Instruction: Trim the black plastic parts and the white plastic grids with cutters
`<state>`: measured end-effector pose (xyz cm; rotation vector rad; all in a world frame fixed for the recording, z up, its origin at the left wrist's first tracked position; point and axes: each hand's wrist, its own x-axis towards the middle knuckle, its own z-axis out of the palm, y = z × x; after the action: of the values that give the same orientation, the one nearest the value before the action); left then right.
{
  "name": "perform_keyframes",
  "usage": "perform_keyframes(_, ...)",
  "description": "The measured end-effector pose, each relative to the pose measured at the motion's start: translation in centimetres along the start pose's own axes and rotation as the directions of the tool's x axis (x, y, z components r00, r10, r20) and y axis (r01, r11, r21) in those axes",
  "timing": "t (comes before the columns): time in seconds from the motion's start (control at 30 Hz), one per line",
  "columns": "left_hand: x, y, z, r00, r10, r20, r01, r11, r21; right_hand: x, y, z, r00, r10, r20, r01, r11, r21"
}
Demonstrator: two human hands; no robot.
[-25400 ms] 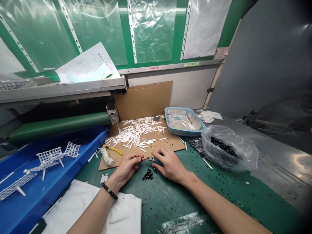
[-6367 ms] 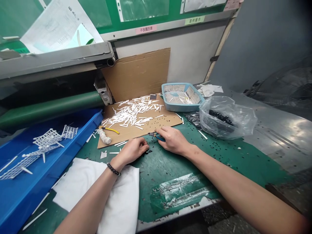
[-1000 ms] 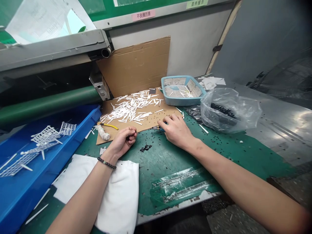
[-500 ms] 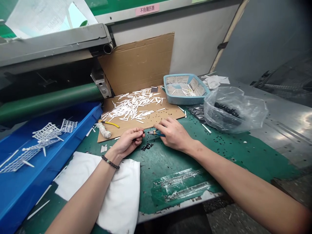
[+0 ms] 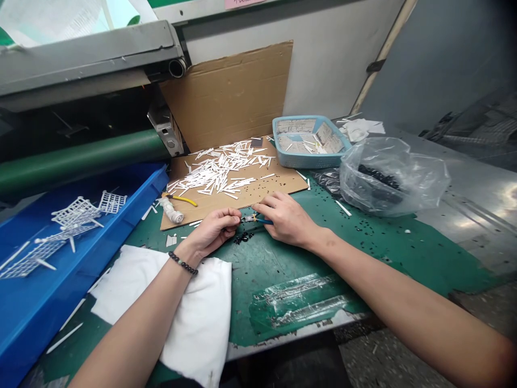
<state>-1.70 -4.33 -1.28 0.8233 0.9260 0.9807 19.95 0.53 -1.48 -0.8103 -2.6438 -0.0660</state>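
My right hand grips blue-handled cutting pliers, whose metal jaws point left. The jaw tips meet the fingertips of my left hand, which pinches a small black part, mostly hidden by the thumb and finger. A small heap of shiny black parts lies on the green mat just below the jaws. Many white sticks are spread over a flat cardboard sheet behind both hands. On that sheet's left edge lie yellow-handled pliers beside a rolled white wrap.
A blue tray with white lattice pieces stands left. A white cloth lies under my left forearm. Back right are a light-blue basket and a clear plastic bag of black parts. Black bits dot the mat.
My left hand has moved right, bringing its small black part to the pliers' jaws; a second ago the hands were apart. The view has tilted slightly down.
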Motion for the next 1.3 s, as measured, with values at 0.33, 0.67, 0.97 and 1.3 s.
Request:
perform_keyframes(0.33,0.0,0.1,0.0,0.999,-0.032,-0.005,0.032,0.999,0.017,0.0,-0.2,-0.1,0.998,-0.021,0.051,0.026,0.995,-0.093)
perform_keyframes(0.67,0.0,0.3,-0.1,0.996,-0.087,-0.032,0.090,0.989,0.117,0.0,-0.4,-0.1,0.999,0.002,0.045,0.002,0.995,-0.103)
perform_keyframes(0.97,-0.1,0.1,-0.2,0.991,-0.130,-0.038,0.133,0.986,0.101,0.1,-1.1,-0.2,0.996,-0.023,0.088,0.040,0.980,-0.196)
perform_keyframes(1.3,0.0,0.2,-0.1,0.995,-0.087,-0.038,0.090,0.994,0.065,0.0,-1.3,0.5,0.996,0.066,0.066,-0.051,0.978,-0.204)
